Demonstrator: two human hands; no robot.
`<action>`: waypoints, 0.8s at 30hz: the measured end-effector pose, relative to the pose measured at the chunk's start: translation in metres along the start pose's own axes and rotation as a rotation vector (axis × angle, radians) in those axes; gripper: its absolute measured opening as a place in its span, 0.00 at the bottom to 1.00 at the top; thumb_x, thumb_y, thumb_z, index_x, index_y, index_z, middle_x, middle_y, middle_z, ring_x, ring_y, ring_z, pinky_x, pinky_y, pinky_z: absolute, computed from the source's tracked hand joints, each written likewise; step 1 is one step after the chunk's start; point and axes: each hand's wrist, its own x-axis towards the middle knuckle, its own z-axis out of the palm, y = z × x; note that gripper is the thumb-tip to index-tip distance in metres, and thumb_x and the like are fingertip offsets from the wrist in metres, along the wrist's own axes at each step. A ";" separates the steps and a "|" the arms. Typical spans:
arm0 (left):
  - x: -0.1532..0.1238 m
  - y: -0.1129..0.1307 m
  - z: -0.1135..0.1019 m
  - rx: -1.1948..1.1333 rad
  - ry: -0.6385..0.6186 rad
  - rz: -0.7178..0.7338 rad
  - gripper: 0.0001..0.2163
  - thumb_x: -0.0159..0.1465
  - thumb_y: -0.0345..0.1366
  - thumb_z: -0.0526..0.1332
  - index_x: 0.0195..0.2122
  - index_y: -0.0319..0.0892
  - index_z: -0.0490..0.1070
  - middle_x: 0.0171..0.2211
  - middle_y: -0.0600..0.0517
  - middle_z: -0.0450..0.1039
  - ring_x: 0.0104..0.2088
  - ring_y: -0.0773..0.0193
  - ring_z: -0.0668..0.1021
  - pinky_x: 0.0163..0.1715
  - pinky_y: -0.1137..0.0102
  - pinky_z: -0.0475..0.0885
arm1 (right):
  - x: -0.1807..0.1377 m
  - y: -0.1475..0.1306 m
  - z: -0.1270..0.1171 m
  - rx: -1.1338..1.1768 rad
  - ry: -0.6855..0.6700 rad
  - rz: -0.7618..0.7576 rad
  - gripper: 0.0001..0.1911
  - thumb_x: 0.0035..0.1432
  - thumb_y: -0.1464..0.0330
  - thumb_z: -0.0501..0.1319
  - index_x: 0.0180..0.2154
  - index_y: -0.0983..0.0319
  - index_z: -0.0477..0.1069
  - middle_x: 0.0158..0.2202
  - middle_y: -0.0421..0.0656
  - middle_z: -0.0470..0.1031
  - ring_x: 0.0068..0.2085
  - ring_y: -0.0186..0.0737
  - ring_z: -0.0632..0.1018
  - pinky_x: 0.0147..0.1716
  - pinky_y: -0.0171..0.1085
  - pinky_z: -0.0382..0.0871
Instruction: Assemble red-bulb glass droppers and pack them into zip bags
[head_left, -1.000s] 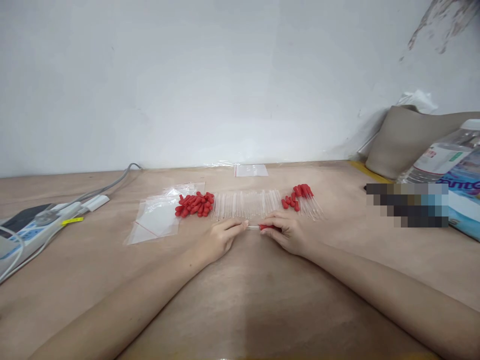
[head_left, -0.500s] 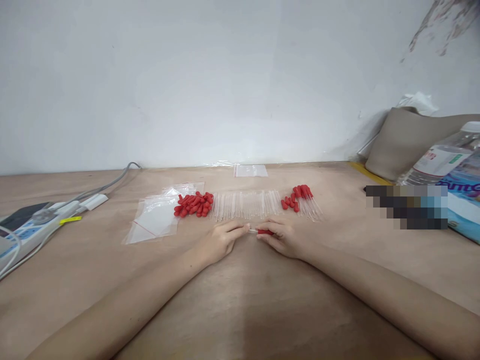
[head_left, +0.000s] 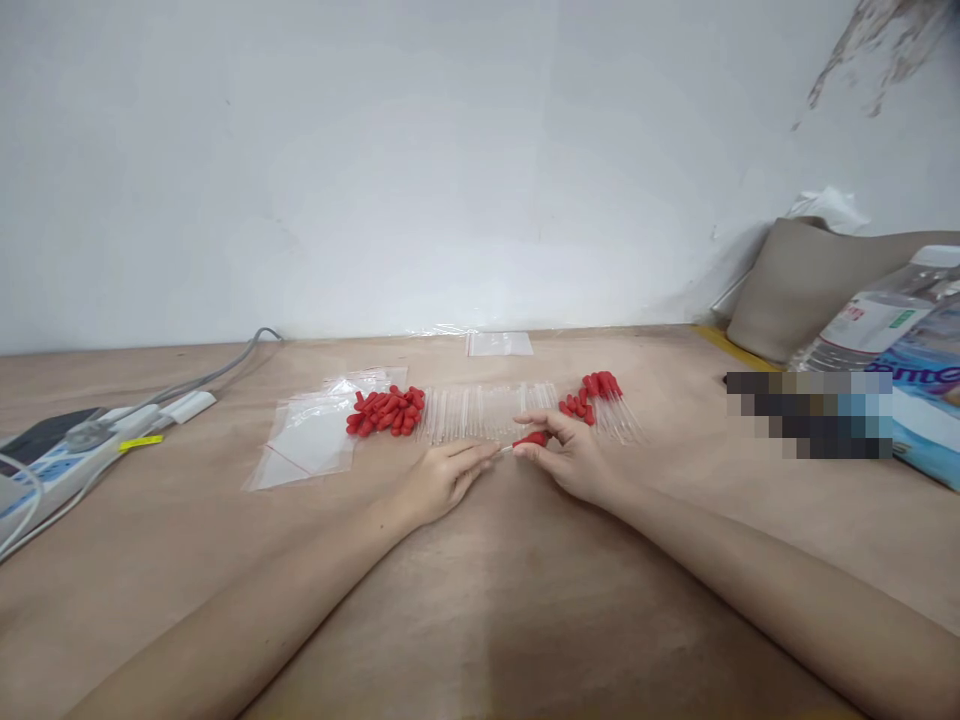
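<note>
My right hand [head_left: 570,455] pinches the red bulb [head_left: 531,439] of a clear dropper, its glass tube pointing left. My left hand [head_left: 442,478] pinches the tube's other end with thumb and fingers, resting on the wooden table [head_left: 480,600]. Just behind my hands lies a row of bare clear tubes [head_left: 487,410]. Left of the row is a heap of loose red bulbs [head_left: 386,411]. To its right lie a few loose bulbs and several assembled droppers [head_left: 607,400] with red tops.
Clear zip bags [head_left: 311,440] lie left of the bulb heap, another bag [head_left: 499,343] near the wall. A white device with a grey cable [head_left: 82,440] sits far left. At right stand a beige bag [head_left: 817,275], a water bottle [head_left: 877,315] and a blue package [head_left: 930,400].
My right hand has lifted slightly and tilted the red bulb end upward and away; the left hand stays at the tube's end. The view shifted a little.
</note>
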 end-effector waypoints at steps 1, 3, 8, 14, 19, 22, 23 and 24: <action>0.001 0.001 -0.002 -0.010 -0.002 -0.024 0.15 0.63 0.31 0.52 0.52 0.43 0.62 0.44 0.48 0.70 0.44 0.65 0.73 0.43 0.69 0.70 | 0.003 0.001 -0.001 0.078 0.053 0.060 0.14 0.48 0.62 0.62 0.37 0.61 0.67 0.27 0.40 0.72 0.28 0.34 0.73 0.28 0.34 0.68; 0.002 0.003 -0.005 -0.020 -0.001 -0.072 0.17 0.63 0.33 0.52 0.55 0.43 0.58 0.45 0.47 0.69 0.45 0.63 0.72 0.44 0.67 0.69 | 0.012 0.000 -0.009 0.191 0.116 0.147 0.15 0.44 0.60 0.64 0.31 0.61 0.65 0.25 0.39 0.71 0.26 0.33 0.72 0.25 0.33 0.67; 0.002 0.005 -0.011 -0.025 0.018 -0.154 0.17 0.64 0.34 0.51 0.54 0.42 0.57 0.45 0.46 0.67 0.46 0.60 0.70 0.46 0.63 0.67 | 0.048 0.001 -0.075 0.132 0.175 0.259 0.19 0.49 0.53 0.57 0.38 0.60 0.69 0.25 0.39 0.71 0.22 0.32 0.69 0.20 0.33 0.63; 0.002 0.005 -0.009 -0.039 -0.024 -0.134 0.13 0.63 0.34 0.51 0.49 0.42 0.63 0.44 0.47 0.67 0.44 0.61 0.70 0.45 0.63 0.67 | 0.072 0.039 -0.129 -0.441 0.257 0.358 0.14 0.45 0.59 0.61 0.30 0.62 0.69 0.21 0.40 0.70 0.22 0.33 0.68 0.21 0.33 0.60; 0.003 0.006 -0.010 -0.041 -0.054 -0.139 0.12 0.64 0.34 0.51 0.47 0.42 0.65 0.43 0.47 0.68 0.44 0.62 0.71 0.44 0.65 0.67 | 0.068 0.067 -0.120 -0.686 0.211 0.343 0.12 0.46 0.59 0.59 0.27 0.62 0.69 0.20 0.39 0.68 0.23 0.34 0.69 0.22 0.33 0.58; 0.003 0.006 -0.011 -0.035 -0.059 -0.144 0.12 0.64 0.34 0.51 0.47 0.42 0.66 0.43 0.47 0.68 0.43 0.62 0.71 0.44 0.65 0.67 | 0.065 0.068 -0.116 -0.794 0.222 0.321 0.15 0.46 0.58 0.58 0.32 0.62 0.70 0.24 0.41 0.70 0.26 0.37 0.70 0.24 0.34 0.58; 0.003 0.006 -0.010 -0.032 -0.057 -0.144 0.12 0.64 0.34 0.51 0.47 0.42 0.66 0.43 0.47 0.68 0.43 0.62 0.71 0.43 0.65 0.67 | 0.065 0.065 -0.116 -0.818 0.226 0.309 0.16 0.46 0.58 0.58 0.33 0.62 0.70 0.25 0.41 0.70 0.27 0.37 0.70 0.24 0.34 0.58; 0.003 0.006 -0.010 -0.030 -0.054 -0.141 0.12 0.64 0.35 0.50 0.47 0.42 0.66 0.43 0.47 0.68 0.43 0.61 0.71 0.43 0.65 0.68 | 0.064 0.061 -0.115 -0.831 0.222 0.299 0.16 0.46 0.58 0.58 0.34 0.62 0.69 0.26 0.42 0.70 0.27 0.37 0.70 0.23 0.34 0.58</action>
